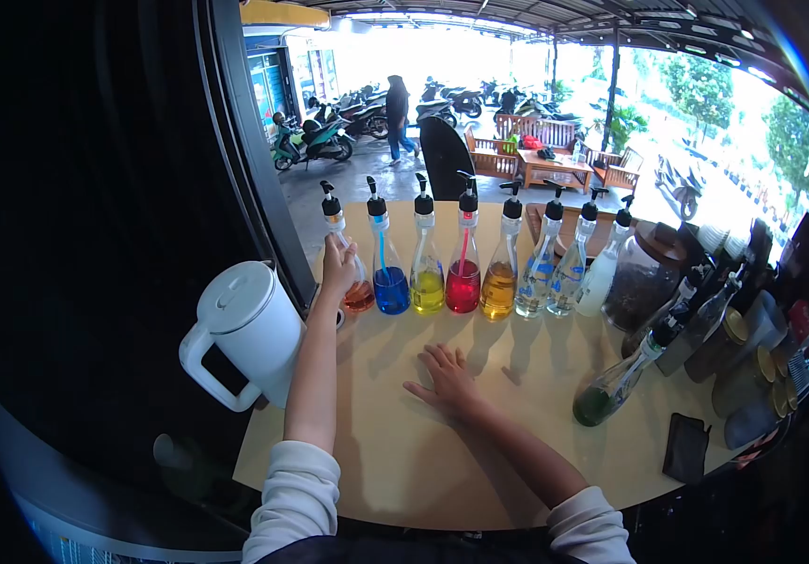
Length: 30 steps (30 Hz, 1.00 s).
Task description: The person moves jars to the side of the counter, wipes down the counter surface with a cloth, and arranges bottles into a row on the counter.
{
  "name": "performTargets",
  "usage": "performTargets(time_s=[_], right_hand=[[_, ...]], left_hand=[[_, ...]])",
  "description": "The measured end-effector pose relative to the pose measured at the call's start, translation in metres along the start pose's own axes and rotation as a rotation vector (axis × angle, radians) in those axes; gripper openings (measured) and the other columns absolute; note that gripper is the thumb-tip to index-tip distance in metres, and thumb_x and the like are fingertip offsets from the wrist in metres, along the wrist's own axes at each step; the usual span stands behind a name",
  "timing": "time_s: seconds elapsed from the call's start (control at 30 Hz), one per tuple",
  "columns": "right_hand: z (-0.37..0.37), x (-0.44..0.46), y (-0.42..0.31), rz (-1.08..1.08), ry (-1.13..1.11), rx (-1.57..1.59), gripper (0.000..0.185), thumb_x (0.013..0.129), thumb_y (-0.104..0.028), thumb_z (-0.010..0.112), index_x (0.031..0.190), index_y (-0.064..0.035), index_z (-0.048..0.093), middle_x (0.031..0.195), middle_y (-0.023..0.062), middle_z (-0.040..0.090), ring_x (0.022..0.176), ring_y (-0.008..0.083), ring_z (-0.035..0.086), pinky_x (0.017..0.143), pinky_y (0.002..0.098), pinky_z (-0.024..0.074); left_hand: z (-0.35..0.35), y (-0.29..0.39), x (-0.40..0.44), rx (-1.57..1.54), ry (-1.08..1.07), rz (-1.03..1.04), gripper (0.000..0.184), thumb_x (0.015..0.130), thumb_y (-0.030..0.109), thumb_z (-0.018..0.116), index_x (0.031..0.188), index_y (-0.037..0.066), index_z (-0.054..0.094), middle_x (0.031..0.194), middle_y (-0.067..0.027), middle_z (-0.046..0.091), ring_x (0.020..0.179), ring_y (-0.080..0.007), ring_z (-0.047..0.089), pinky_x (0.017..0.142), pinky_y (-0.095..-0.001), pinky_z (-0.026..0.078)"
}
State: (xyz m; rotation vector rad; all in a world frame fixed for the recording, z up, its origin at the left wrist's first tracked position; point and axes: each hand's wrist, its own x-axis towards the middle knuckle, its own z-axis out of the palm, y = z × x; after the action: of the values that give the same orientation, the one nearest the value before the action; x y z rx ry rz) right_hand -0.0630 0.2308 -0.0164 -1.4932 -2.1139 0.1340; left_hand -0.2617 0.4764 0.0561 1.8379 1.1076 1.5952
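At the left end of a row of pump bottles, my left hand (338, 265) is wrapped round the neck of a pump bottle with orange-red liquid (359, 297). The bottle stands upright on the table, partly covered by the hand. Beside it stand a blue bottle (391, 289), a yellow-green bottle (428, 291), a red bottle (463, 286) and an amber bottle (497, 291). My right hand (451, 381) lies on the light wooden tabletop (385, 451), fingers spread, holding nothing. Further right in the row are clear bottles (534, 282) and one with whitish liquid (596, 287).
A white jug (252, 329) stands at the left edge. To the right are a dark green bottle (602, 399), a black pouch (686, 448), a large jar (644, 277) and several canisters (743, 381). Beyond, a person (398, 117) walks past parked motorbikes and wooden seats.
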Motion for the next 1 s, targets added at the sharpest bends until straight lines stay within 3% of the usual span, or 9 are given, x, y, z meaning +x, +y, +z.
performTargets(time_s=[0.47, 0.57, 0.67, 0.73, 0.83, 0.9, 0.93, 1.0], right_hand=[[0.000, 0.000, 0.000, -0.004, 0.010, 0.011, 0.066, 0.083, -0.053, 0.057, 0.123, -0.0007, 0.049, 0.131, 0.0173, 0.044, 0.129, 0.0361, 0.033, 0.106, 0.0566, 0.0221], [0.002, 0.000, 0.001, 0.001, 0.013, 0.022, 0.065, 0.083, -0.052, 0.057, 0.122, -0.0008, 0.049, 0.131, 0.0172, 0.044, 0.129, 0.0359, 0.033, 0.106, 0.0563, 0.0217], [0.002, 0.000, 0.001, 0.007, 0.016, 0.033, 0.064, 0.083, -0.051, 0.058, 0.122, -0.0007, 0.050, 0.131, 0.0169, 0.045, 0.129, 0.0355, 0.033, 0.107, 0.0560, 0.0217], [0.002, 0.000, 0.002, 0.012, 0.018, 0.029, 0.063, 0.083, -0.050, 0.058, 0.121, -0.0007, 0.051, 0.131, 0.0169, 0.045, 0.129, 0.0353, 0.033, 0.107, 0.0558, 0.0217], [0.004, 0.001, 0.004, 0.020, 0.046, 0.066, 0.059, 0.084, -0.048, 0.057, 0.119, -0.0003, 0.051, 0.130, 0.0175, 0.046, 0.127, 0.0350, 0.037, 0.107, 0.0567, 0.0194], [0.005, 0.001, 0.005, -0.024, 0.172, 0.157, 0.039, 0.085, -0.033, 0.060, 0.104, 0.0007, 0.056, 0.116, 0.0165, 0.053, 0.113, 0.0341, 0.050, 0.099, 0.0511, 0.0336], [0.005, 0.002, 0.008, 0.015, 0.190, 0.141, 0.039, 0.085, -0.033, 0.060, 0.104, 0.0007, 0.056, 0.116, 0.0165, 0.053, 0.113, 0.0341, 0.050, 0.099, 0.0511, 0.0336], [0.007, -0.006, 0.011, -0.130, 0.282, 0.378, 0.019, 0.084, -0.017, 0.061, 0.090, 0.0004, 0.057, 0.101, 0.0153, 0.058, 0.095, 0.0327, 0.058, 0.085, 0.0422, 0.0461]], left_hand=[[0.002, -0.009, -0.003, -0.044, -0.033, 0.030, 0.050, 0.091, 0.019, 0.055, 0.131, 0.001, 0.032, 0.122, -0.0224, 0.051, 0.117, -0.0340, 0.050, 0.097, -0.0408, 0.038], [0.001, -0.003, -0.008, 0.018, -0.028, 0.032, 0.054, 0.090, 0.020, 0.056, 0.133, -0.001, 0.030, 0.124, -0.0238, 0.050, 0.116, -0.0354, 0.050, 0.098, -0.0418, 0.039], [0.004, 0.001, -0.016, 0.032, -0.009, 0.029, 0.056, 0.093, 0.026, 0.055, 0.133, 0.000, 0.027, 0.135, -0.0212, 0.042, 0.125, -0.0315, 0.045, 0.100, -0.0396, 0.037], [0.007, 0.011, -0.027, 0.126, 0.202, 0.158, 0.064, 0.087, 0.019, 0.059, 0.136, -0.004, 0.025, 0.133, -0.0260, 0.037, 0.125, -0.0357, 0.039, 0.104, -0.0428, 0.030], [0.004, 0.047, -0.058, 0.289, 0.329, 0.238, 0.065, 0.086, 0.017, 0.059, 0.137, -0.003, 0.025, 0.136, -0.0245, 0.032, 0.128, -0.0348, 0.033, 0.107, -0.0424, 0.026], [0.012, 0.084, -0.085, 0.113, 0.261, 0.240, 0.059, 0.086, 0.014, 0.058, 0.136, 0.000, 0.030, 0.133, -0.0203, 0.035, 0.122, -0.0323, 0.038, 0.100, -0.0403, 0.034], [0.018, 0.099, -0.097, 0.075, 0.186, 0.222, 0.056, 0.086, 0.014, 0.058, 0.134, 0.001, 0.032, 0.133, -0.0187, 0.037, 0.120, -0.0306, 0.040, 0.097, -0.0385, 0.036], [0.036, 0.125, -0.122, 0.112, 0.073, 0.276, 0.047, 0.087, 0.015, 0.057, 0.129, 0.002, 0.039, 0.127, -0.0144, 0.044, 0.114, -0.0251, 0.046, 0.090, -0.0343, 0.041]])
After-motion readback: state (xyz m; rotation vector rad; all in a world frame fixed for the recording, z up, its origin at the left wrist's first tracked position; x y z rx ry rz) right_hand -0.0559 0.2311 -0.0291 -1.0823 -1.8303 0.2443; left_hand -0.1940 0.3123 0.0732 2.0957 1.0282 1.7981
